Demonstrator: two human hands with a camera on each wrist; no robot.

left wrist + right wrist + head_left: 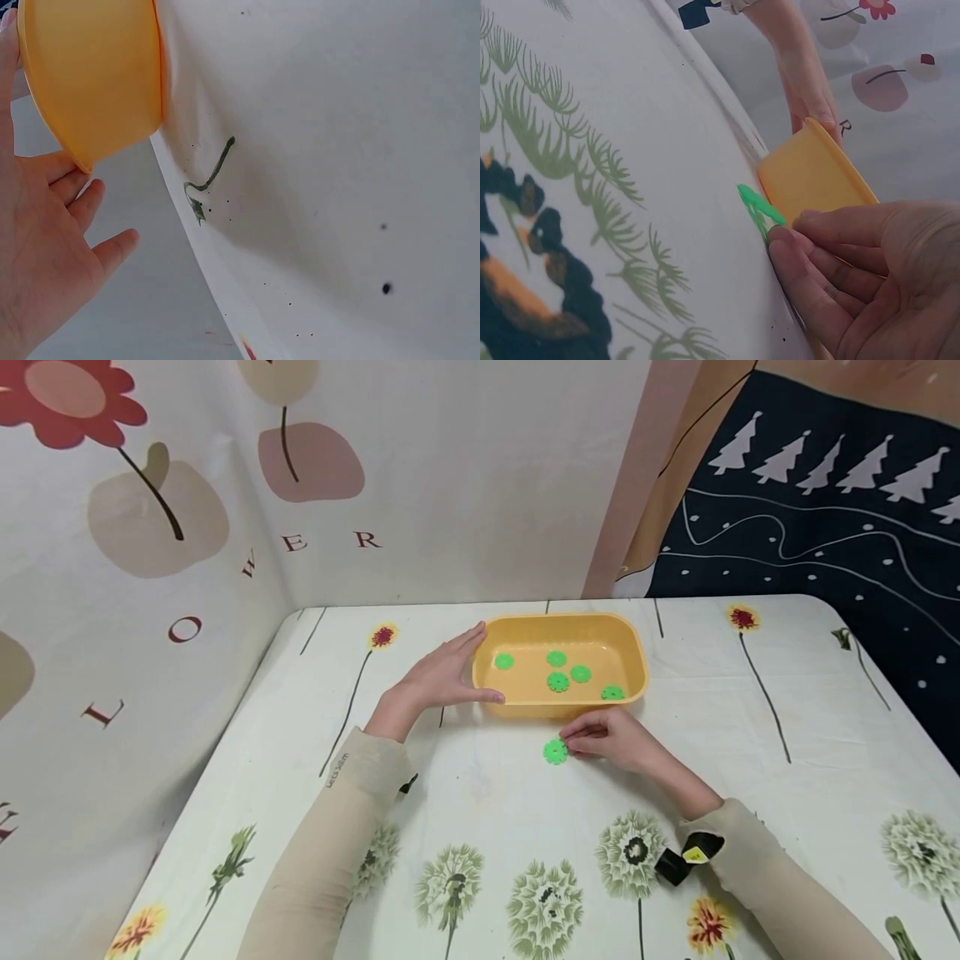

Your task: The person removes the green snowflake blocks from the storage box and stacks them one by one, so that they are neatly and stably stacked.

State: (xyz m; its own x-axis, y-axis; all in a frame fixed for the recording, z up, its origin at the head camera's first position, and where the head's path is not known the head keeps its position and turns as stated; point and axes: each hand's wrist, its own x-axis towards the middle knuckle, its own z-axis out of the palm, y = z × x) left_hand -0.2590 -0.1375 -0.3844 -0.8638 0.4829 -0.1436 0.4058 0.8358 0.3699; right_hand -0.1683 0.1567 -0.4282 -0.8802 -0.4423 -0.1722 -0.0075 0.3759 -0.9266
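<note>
A yellow plastic tub (562,710) stands near the far edge of the table, with several green notched discs (558,682) lying inside. My left hand (442,672) spans the tub's left end, thumb at the front rim and fingers at the back corner. The left wrist view shows fingers (71,180) against the rim of the tub (97,82). In front of the tub, my right hand (615,739) pinches another green notched disc (556,752) between thumb and fingertips. From the right wrist, this disc (757,210) appears tilted, just over the cloth.
A white cloth (480,793) printed with dandelions and flowers covers the table. Patterned fabric (465,485) hangs behind and at the left. Dark fabric with white trees (817,543) is at the right. Black wrist devices (686,858) sit at the cuffs.
</note>
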